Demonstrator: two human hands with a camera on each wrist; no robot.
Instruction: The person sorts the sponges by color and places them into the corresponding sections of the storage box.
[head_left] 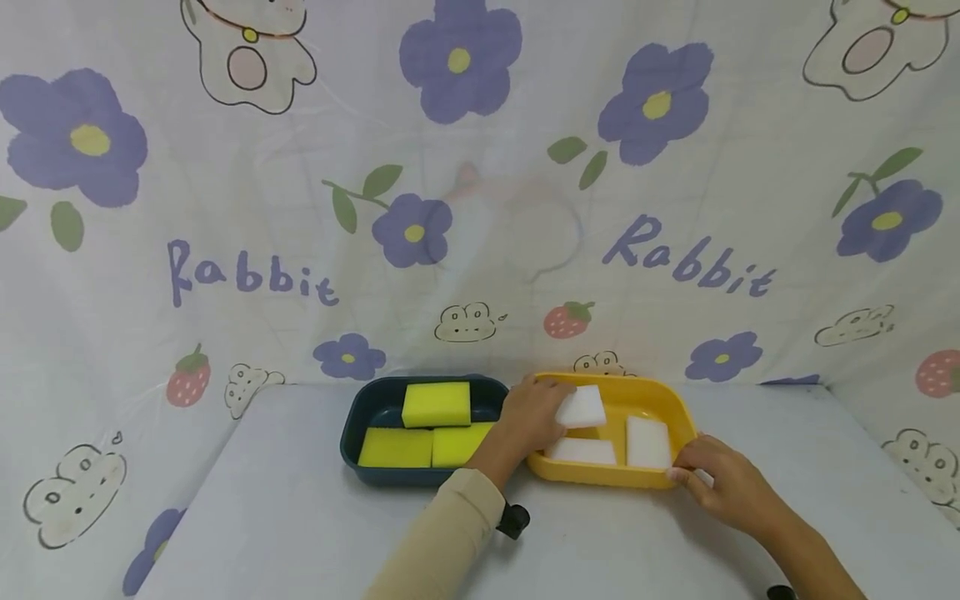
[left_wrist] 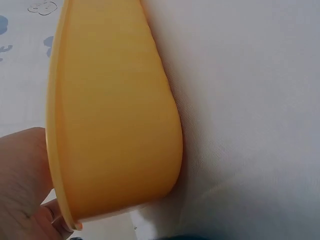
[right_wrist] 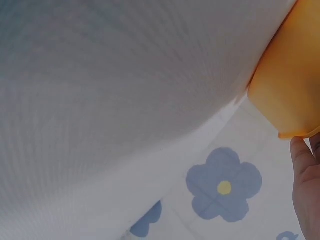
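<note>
2 trays are sitting side by side on the table (head_left: 300,517), rims nearly touching: a dark tray (head_left: 360,417) on the left w/ 3 yellow sponges inside, and a yellow tray (head_left: 678,412) on the right w/ 3 white sponges. In the dark tray, 1 yellow sponge (head_left: 437,404) is lying at the back and 2 are lying side by side in front (head_left: 395,447) (head_left: 459,443), touching each other. In the yellow tray, 1 white sponge (head_left: 582,451) is lying flat at the front, another (head_left: 648,442) is lying to its right, and the third (head_left: 582,407) is tilted up at the back-left. The left hand (head_left: 528,417) is reaching over the yellow tray's left rim, thumb and fingers curling round that tilted white sponge and pinching its left edge; beige sleeve on that arm. The right hand (head_left: 723,483) is resting at the tray's front-right corner, fingers bent loosely, tips touching the rim; can't tell if it's really gripping. Left wrist view is showing the yellow tray's outer wall (left_wrist: 115,115) close up, w/ part of the hand (left_wrist: 22,185) at its rim. Right wrist view is showing a corner of the tray (right_wrist: 290,90) and a fingertip (right_wrist: 300,155) just under its rim, plus 1 whole purple flower on the cloth (right_wrist: 223,186). Backdrop cloth (head_left: 480,183) w/ flowers is hanging behind the table.
</note>
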